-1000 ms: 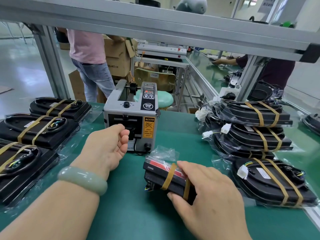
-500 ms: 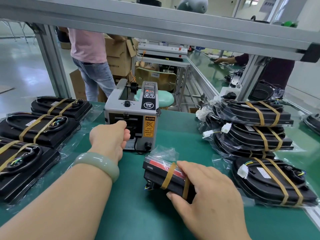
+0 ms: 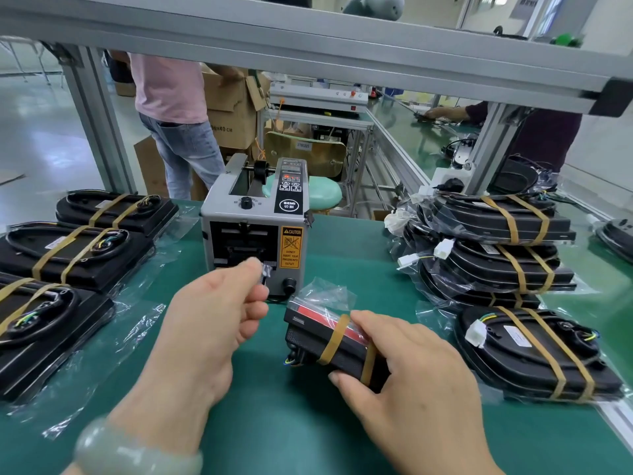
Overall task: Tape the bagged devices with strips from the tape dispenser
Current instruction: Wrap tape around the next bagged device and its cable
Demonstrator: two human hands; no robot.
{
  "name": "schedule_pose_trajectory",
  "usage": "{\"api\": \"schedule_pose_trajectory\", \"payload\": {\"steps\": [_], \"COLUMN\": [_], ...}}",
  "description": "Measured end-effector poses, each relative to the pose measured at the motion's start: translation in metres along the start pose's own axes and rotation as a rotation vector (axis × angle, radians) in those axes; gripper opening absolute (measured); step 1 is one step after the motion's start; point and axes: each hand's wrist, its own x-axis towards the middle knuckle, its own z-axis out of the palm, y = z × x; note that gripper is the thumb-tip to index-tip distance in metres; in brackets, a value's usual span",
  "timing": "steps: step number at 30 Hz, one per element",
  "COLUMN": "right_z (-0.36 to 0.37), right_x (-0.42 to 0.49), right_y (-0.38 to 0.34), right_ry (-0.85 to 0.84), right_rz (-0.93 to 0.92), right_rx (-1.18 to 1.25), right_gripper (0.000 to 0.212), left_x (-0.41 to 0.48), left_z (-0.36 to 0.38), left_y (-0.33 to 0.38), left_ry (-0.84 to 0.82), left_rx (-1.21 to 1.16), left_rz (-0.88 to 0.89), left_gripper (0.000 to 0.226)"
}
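Note:
A small black and red bagged device [image 3: 318, 334] lies on the green mat, with two brown tape bands round it. My right hand [image 3: 411, 378] grips its near right end, fingers curled over the top. The grey tape dispenser [image 3: 253, 214] stands just behind it, outlet facing me. My left hand [image 3: 212, 317] hovers in front of the outlet, thumb and forefinger pinched on a short pale tape strip [image 3: 265, 273]. The strip is small and partly hidden by my fingers.
Taped black bagged devices [image 3: 75, 252] lie in a row at the left. More are stacked at the right [image 3: 496, 255], with one flat in front [image 3: 534, 354]. An aluminium frame beam [image 3: 308, 53] crosses overhead. A person in a pink shirt [image 3: 168, 94] stands behind the bench.
My left hand reached to the dispenser outlet, then drew back toward me with its fingers pinched together. My right hand and the device stayed in place.

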Motion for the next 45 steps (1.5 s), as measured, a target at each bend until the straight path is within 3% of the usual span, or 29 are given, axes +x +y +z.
{"api": "schedule_pose_trajectory", "payload": {"steps": [3, 6, 13, 20, 28, 45], "right_z": [-0.001, -0.001, 0.000, 0.000, -0.001, 0.001], "right_x": [0.000, 0.001, -0.001, -0.001, -0.001, -0.001], "right_y": [0.000, 0.001, -0.001, -0.004, -0.005, -0.006], "right_ry": [0.021, 0.035, 0.037, 0.029, 0.010, 0.016], "right_rz": [-0.010, -0.013, -0.017, -0.014, 0.000, 0.020], "right_rx": [0.012, 0.006, -0.009, -0.008, -0.013, -0.033], "right_gripper": [0.068, 0.068, 0.068, 0.066, 0.064, 0.067], "left_x": [-0.028, -0.044, -0.049, -0.049, -0.048, -0.049], "left_z": [-0.006, -0.006, 0.005, 0.012, 0.015, 0.020], "left_y": [-0.010, -0.016, -0.027, -0.032, -0.039, -0.037], "left_ry": [-0.047, -0.106, -0.077, -0.025, 0.006, 0.079], "left_rx": [0.066, 0.098, 0.010, -0.030, -0.075, -0.033], "left_rz": [0.120, 0.167, 0.136, 0.152, 0.146, 0.214], "left_gripper": [0.012, 0.029, 0.012, 0.020, 0.011, 0.014]}}
